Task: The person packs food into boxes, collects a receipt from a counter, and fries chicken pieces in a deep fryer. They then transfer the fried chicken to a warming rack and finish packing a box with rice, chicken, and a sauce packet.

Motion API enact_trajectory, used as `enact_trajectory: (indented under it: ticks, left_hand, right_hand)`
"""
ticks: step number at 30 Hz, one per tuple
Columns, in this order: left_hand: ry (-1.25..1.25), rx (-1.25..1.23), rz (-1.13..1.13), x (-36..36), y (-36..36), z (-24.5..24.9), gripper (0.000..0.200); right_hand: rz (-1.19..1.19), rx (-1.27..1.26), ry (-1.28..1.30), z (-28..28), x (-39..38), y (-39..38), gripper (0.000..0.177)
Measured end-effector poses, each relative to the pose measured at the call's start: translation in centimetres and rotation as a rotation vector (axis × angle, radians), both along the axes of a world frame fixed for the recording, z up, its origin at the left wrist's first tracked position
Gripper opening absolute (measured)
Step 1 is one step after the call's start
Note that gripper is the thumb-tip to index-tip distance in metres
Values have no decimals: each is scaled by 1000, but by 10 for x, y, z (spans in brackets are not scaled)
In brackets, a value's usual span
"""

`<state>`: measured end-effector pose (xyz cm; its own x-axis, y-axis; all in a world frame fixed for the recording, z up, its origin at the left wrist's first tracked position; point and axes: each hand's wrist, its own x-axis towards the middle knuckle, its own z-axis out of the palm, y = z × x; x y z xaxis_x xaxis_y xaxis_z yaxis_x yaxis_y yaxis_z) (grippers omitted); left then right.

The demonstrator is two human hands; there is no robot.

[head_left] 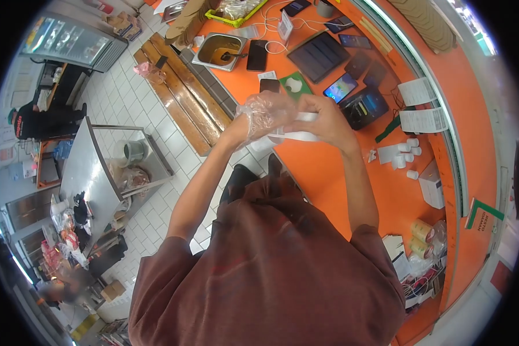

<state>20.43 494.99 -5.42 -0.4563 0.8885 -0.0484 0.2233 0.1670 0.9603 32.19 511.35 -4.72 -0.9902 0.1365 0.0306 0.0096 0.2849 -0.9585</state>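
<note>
My left hand [265, 117], in a clear, crinkled plastic glove, is closed at one end of a piece of white paper [303, 136]. Bare, my right hand [327, 120] pinches the same paper between thumb and fingers. Both hands are close together above the near edge of the orange counter [317, 179]. Just beyond them lie a dark phone [269, 85], partly hidden by the left hand, and a green card [296, 85] with a white shape. The glove blurs the left fingertips.
Several phones and a black tablet [318, 56] lie on the counter, near a metal pan [219, 52] of brown sauce with a ladle. Small white rolls [405, 153] sit at right. A wooden bench [181, 92] and steel table [89, 173] stand left. Another person [32, 121] is farther off.
</note>
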Motion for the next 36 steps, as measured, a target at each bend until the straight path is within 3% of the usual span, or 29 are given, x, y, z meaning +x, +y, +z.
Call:
enact_trajectory:
  ticks: [4, 6, 13, 15, 18, 19, 20, 21, 22, 24, 26, 29, 30, 33, 35, 36]
  left_hand:
    - [34, 46, 0, 6, 7, 5, 19]
    - [14, -1, -49, 10, 6, 1, 19]
    - [-146, -97, -36, 14, 2, -2, 19]
    - [-231, -101, -25, 10, -4, -12, 18]
    - [-235, -109, 174, 0, -16, -14, 16]
    - [-374, -98, 290, -3, -23, -25, 19]
    - [-369, -65, 321, -8, -35, -23, 19]
    - [-441, -12, 496, -6, -42, -22, 21]
    - [-515, 44, 673, -3, -53, -23, 23]
    - [-534, 158, 785, -4, -75, -36, 24]
    - [-696, 142, 1038, 4, -98, -26, 21]
    - [-785, 246, 1172, 14, -152, -33, 25]
    - [-857, 302, 1215, 20, -173, -33, 26]
    - [-848, 451, 1274, 46, -258, -18, 37]
    - [-817, 527, 1337, 70, -327, -5, 45]
    - [-815, 624, 1295, 85, -365, -1, 56]
  right_hand:
    - [-59, -143, -91, -6, 13, 7, 26]
    - [-52, 29, 112, -19, 16, 5, 19]
    - [-122, 219, 347, -39, 35, -23, 12]
    - [-179, 233, 553, -28, 38, -33, 9]
    - [-335, -168, 398, -41, 69, -8, 9]
    - [-443, -17, 323, -47, 82, 14, 14]
    - [-538, 73, -3, -63, 95, 49, 19]
    - [-638, 162, -339, -85, 110, 77, 24]
    - [-609, 178, -330, -102, 115, 81, 24]
    - [-701, 1054, -76, -122, 112, 77, 32]
    - [-433, 579, 70, -84, 65, 21, 37]
    - [-30, 84, 209, -33, 3, -122, 33]
    - [72, 34, 244, -25, -10, -169, 33]
    - [217, 259, 290, -30, -37, -284, 32]
    - [283, 10, 82, -23, -40, -355, 25]
    - [339, 14, 89, -24, -40, -389, 25]
